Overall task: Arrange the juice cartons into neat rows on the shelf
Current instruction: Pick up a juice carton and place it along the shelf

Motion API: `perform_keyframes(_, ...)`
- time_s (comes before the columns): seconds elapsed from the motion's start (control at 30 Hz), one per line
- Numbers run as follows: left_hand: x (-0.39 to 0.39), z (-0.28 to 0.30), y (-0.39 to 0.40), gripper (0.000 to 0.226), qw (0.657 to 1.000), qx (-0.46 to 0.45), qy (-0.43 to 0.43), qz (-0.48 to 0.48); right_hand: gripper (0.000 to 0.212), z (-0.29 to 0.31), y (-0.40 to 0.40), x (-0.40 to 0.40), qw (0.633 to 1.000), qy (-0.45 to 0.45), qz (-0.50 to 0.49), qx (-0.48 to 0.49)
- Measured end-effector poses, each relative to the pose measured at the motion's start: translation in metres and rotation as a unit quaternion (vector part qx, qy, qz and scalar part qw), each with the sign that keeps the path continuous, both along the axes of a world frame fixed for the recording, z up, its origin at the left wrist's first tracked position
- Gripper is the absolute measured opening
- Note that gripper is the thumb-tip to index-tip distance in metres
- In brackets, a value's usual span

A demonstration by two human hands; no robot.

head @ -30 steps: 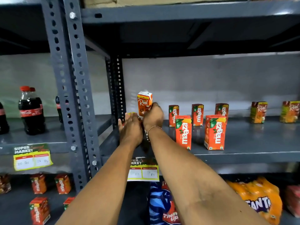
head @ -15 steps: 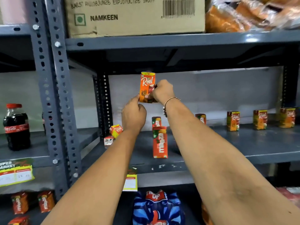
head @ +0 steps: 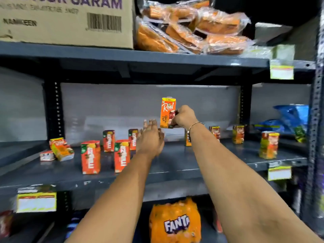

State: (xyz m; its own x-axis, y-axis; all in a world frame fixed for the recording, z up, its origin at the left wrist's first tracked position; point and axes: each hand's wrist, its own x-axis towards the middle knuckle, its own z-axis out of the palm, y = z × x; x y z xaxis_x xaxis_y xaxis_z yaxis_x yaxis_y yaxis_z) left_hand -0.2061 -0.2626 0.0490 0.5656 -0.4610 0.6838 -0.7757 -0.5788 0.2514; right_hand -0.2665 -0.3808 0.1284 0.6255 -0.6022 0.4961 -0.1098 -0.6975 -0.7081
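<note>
My right hand (head: 184, 117) holds an orange Real apple juice carton (head: 167, 112) upright in the air above the middle of the grey shelf (head: 175, 165). My left hand (head: 150, 137) is flat and open just left of and below it, holding nothing. Several red Maaza cartons (head: 90, 156) stand left of my hands. Two Real cartons (head: 60, 149) lie tipped over at the far left. More Real cartons (head: 238, 134) stand along the back right, and one (head: 269, 145) stands nearer the front right.
A cardboard box (head: 66, 20) and wrapped orange snack packs (head: 189, 30) sit on the shelf above. A Fanta pack (head: 175, 221) lies on the shelf below. Price tags (head: 36, 201) hang on the shelf edges. Blue bags (head: 291, 116) fill the far right bay.
My right hand has carried the Real carton from the left end of the shelf rightward towards the middle. My left hand let go of it and opened. The view swung right.
</note>
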Motion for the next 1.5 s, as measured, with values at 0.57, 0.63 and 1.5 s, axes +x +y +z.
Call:
perform_keyframes(0.57,-0.066,-0.052,-0.163,0.066,0.970,0.214,0.109,-0.037,0.023,-0.088,-0.195,-0.110,0.990,0.082,0.012,0.117)
perform_keyframes(0.63,-0.073,-0.056,-0.177,0.066,0.968,0.212,0.128,-0.041,0.027,-0.095,-0.207,-0.119,0.982,0.085,0.048,0.160)
perform_keyframes(1.5,-0.082,-0.073,-0.224,0.076,0.954,0.253,0.151,0.052,0.039,-0.133,-0.237,-0.146,0.972,0.043,0.131,0.191)
